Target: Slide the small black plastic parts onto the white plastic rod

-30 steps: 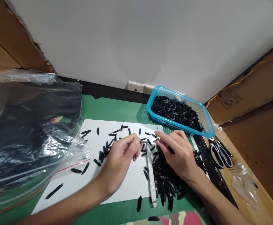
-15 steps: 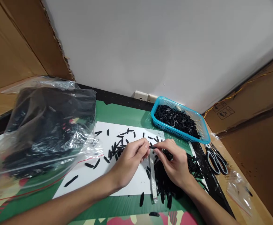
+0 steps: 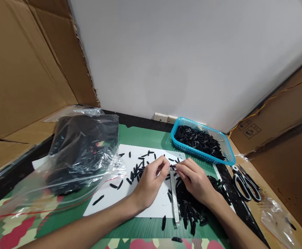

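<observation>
Left hand [image 3: 152, 181]: closed, thumb and forefinger pinching 1 small elongated black piece [image 3: 173, 166].
Right hand [image 3: 195, 180]: closed, fingertips pinching the piece's opposite end.
Piece position: held between the hands, above the white rectangular paper sheet [image 3: 158, 209].

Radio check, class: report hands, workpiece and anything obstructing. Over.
Left hand and right hand pinching small black piece. Pale strip, black pile close by. Nothing visibly blocking.
</observation>
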`<state>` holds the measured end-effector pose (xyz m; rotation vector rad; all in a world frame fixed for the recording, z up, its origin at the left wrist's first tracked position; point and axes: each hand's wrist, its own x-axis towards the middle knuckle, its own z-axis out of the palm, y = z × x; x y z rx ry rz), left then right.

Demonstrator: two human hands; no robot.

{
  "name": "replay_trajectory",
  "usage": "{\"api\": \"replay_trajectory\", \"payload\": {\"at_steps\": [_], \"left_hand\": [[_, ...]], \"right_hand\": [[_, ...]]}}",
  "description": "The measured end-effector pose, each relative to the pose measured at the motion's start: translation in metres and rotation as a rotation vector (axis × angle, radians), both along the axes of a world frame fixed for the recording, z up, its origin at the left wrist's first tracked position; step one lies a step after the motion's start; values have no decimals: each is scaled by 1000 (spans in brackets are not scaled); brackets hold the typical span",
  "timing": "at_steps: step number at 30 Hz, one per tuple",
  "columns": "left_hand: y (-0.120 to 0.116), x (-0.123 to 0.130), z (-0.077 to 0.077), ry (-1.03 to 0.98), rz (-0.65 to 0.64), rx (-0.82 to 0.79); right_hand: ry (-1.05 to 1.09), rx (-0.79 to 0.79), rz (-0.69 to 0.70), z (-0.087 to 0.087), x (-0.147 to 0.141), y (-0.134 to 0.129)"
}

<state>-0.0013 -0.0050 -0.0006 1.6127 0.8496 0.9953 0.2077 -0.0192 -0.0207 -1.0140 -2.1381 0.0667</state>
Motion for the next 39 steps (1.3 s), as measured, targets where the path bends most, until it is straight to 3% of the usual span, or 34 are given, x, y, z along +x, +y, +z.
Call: {"api": "replay_trajectory", "payload": {"at_steps": [8, 12, 15, 18, 20, 21, 23, 25, 27, 29, 33, 39], "left_hand": [[-8, 6, 0, 41, 45, 95], [-15, 17, 3, 83, 62, 180], [-28, 11, 15, 98, 98, 251], [-52, -16, 28, 127, 167, 316], [-72, -43, 31, 189, 244, 361], [-82, -57, 31, 326, 322, 431], [-96, -86, 27, 640, 470, 546], [-102, -113, 21, 753, 539, 554], [-100, -136, 14, 843, 603, 554], [-93, -155, 8, 933, 621, 542], [-73, -173, 0, 1106, 628, 479], [-28, -178, 0, 1306, 642, 379]], "right_hand": [[183, -41, -9, 9, -9, -9], [220, 77, -69, 16, -16, -17], [214, 188, -137, 24, 1, -12], [204, 278, -259, 40, 42, 6], [124, 332, -480, 50, 72, 24], [48, 313, -578, 52, 84, 32], [-77, 218, -592, 51, 99, 43], [-94, 240, -610, 43, 99, 44], [-100, 340, -564, 33, 88, 36], [-137, 409, -426, 23, 72, 24], [-177, 387, -130, 15, 50, 10], [-106, 387, -59, 10, 42, 9]]}}
